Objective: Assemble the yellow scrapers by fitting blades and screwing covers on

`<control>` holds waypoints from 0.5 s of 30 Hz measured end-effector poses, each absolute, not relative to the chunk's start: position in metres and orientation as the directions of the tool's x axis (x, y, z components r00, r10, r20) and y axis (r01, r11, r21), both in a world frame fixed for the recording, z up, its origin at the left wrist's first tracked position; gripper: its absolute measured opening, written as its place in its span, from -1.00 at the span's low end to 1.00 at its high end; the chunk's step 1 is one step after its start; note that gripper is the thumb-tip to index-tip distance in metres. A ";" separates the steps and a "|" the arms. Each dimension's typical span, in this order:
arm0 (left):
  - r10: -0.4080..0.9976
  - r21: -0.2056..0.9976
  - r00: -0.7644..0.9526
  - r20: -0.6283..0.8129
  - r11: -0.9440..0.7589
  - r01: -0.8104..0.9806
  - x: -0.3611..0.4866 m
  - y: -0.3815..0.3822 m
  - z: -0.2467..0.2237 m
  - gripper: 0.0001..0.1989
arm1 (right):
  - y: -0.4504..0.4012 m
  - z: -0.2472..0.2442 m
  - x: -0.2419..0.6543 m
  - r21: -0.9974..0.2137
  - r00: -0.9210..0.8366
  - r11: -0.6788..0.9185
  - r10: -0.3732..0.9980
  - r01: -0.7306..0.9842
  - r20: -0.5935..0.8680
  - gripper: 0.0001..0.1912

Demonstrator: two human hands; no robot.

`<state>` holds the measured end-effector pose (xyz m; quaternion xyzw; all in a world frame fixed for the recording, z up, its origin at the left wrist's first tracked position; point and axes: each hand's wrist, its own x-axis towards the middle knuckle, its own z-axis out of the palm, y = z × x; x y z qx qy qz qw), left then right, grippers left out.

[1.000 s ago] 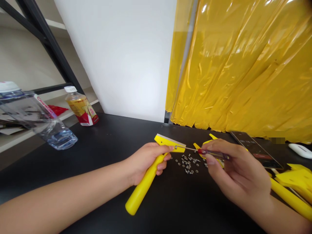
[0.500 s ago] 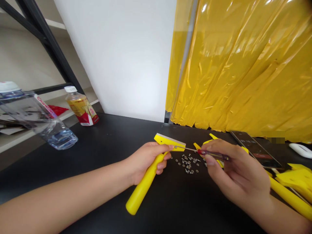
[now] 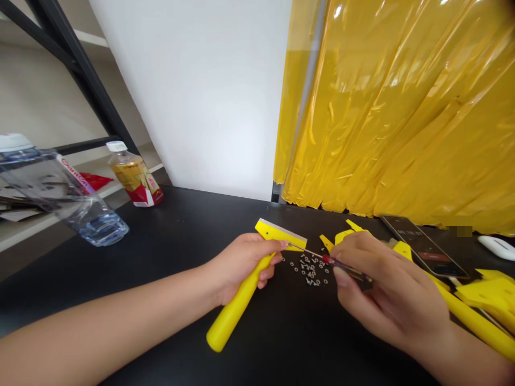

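Yellow Scraper [image 3: 244, 294] Meets Screwdriver [image 3: 327, 260] at Black Table [image 3: 169, 338]

A person's left hand [image 3: 243, 260] grips the scraper over the middle of the table, fingers wrapped closed around the upper handle and thumb pressed along the head. The head points away from the person, a metal blade [image 3: 284, 229] along its far edge; the handle slants back toward the near side. Whether the handle's end touches the tabletop cannot be told. The right hand [image 3: 390, 284], fingers and thumb pinched closed, holds the screwdriver by its handle, the thin shaft reaching left to the head just beside the left thumb. Between the hands, small screws and rings [image 3: 311, 274] lie scattered on the table. Yellow pieces [image 3: 343, 236] lie just beyond the right hand, partly hidden by it. Farther right are a phone [image 3: 422, 249], a small white case [image 3: 497, 247], a stack of yellow parts [image 3: 488, 294] and a yellow handle [image 3: 478, 321]. At left, well apart from the hands, are a clear bottle [image 3: 100, 228] and a drink bottle [image 3: 139, 179] with a red-and-gold label. Behind the table, a white panel [image 3: 209, 102] adjoins glossy yellow sheeting [image 3: 402, 118].
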<state>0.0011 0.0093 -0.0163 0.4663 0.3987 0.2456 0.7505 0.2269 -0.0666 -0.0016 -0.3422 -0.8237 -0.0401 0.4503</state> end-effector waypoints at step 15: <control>0.760 0.919 0.541 -0.360 0.387 0.068 0.000 0.004 -0.010 -0.65 | -0.071 0.003 0.230 -0.108 -0.505 0.809 0.458 0.578 0.731 -0.78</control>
